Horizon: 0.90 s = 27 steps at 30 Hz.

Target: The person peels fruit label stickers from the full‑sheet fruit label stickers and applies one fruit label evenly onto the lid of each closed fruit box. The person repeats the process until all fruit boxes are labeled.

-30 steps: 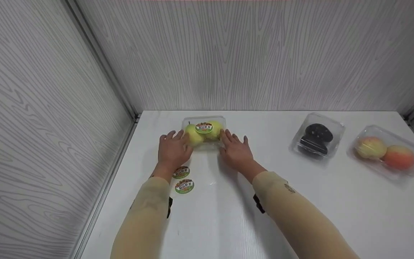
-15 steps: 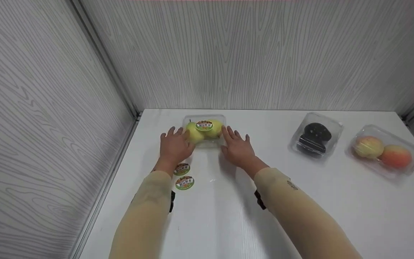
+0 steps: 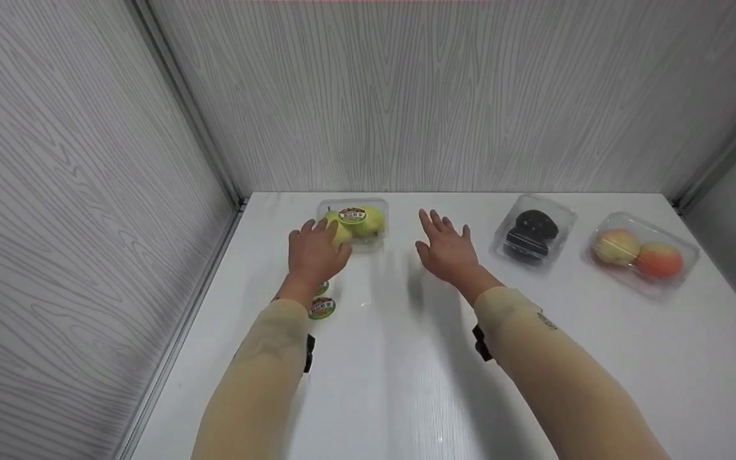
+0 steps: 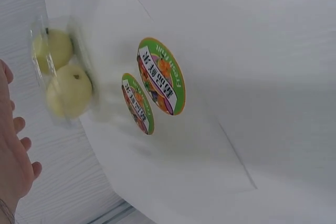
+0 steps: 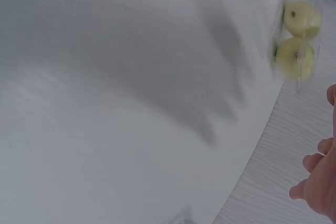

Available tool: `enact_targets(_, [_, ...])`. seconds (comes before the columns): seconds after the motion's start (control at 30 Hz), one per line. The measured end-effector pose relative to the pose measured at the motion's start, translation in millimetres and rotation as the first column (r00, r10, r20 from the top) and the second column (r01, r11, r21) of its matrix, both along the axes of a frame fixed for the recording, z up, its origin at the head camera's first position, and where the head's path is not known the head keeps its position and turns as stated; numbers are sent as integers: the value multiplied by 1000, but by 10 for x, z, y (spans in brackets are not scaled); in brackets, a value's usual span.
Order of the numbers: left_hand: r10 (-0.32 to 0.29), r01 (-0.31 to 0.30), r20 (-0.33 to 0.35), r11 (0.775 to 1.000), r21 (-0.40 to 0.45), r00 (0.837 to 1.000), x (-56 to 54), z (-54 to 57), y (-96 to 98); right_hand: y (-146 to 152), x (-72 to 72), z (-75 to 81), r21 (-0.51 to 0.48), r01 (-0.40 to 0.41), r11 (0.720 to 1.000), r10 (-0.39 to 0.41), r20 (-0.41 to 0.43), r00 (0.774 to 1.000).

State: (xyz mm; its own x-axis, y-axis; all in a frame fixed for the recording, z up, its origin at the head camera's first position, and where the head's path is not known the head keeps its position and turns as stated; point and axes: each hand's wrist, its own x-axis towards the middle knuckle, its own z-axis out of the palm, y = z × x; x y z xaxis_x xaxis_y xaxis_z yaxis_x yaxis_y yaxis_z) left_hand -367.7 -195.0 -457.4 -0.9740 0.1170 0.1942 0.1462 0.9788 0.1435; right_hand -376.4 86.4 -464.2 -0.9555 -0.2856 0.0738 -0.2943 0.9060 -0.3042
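Observation:
A clear plastic box [image 3: 377, 241] with two yellow-green pears [image 3: 371, 220] stands near the back left of the white table. On its lid is a round fruit sticker [image 3: 352, 215]. My left hand [image 3: 315, 254] is at the box's near left corner, fingers spread and overlapping it in the head view; the left wrist view shows the hand [image 4: 13, 153] apart from the box. My right hand [image 3: 448, 252] hovers over the table to the right of the box, fingers extended, holding nothing. Two loose oval stickers [image 4: 161, 76] lie flat on the table, partly hidden by my left wrist in the head view.
A clear box [image 3: 510, 220] with dark, blackish produce [image 3: 536, 225] stands at the back right. Farther right is another clear box [image 3: 687, 252] with two peach-like fruits [image 3: 659, 260]. Grey wood-grain panels [image 3: 387, 96] wall the table at the back and sides.
My right hand has left the pear box and moved right, lifting above the table. My left hand has stayed close to the box. The head view has shifted slightly to the right.

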Motion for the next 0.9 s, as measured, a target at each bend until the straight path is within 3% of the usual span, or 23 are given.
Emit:
enact_targets(0.23, [-18,19,-48,999,33,999,-167,10,174,287,-119,117,-12,44,999,-44,-24,999])
enact_targets(0.5, [-81,88,-97,994,66,992,-253,75,474,647,-160,217,-13,93,996,-93,-56,994])
enact_targets(0.73, [-114,121,-86,990,78,990,-256,99,808,958,-140,233,-16,126,992,-126,-74,989])
enact_targets(0.9, [-148,153,-70,986,69,987,-216,93,985,1119,-88,206,-19,147,989,-147,-34,989])
